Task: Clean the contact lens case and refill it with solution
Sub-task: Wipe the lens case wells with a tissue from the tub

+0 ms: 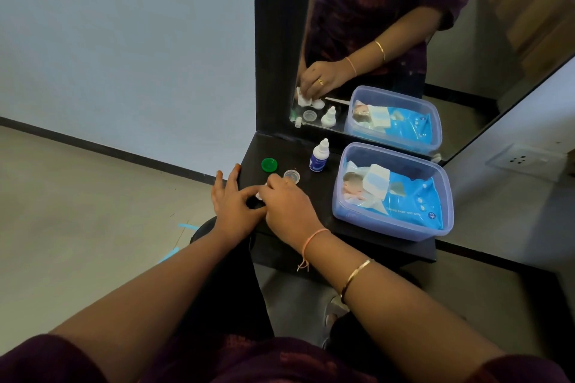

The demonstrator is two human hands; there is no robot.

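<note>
Both hands meeting on dark table: left hand pinching small white lens case, right hand grip unclear; round green cap at twelve o'clock.

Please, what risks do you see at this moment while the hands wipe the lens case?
The green cap lies loose near the shelf's left edge; the left hand could knock it off. The solution bottle stands upright close behind the right hand and may tip. The clear cap could be brushed aside.
</note>
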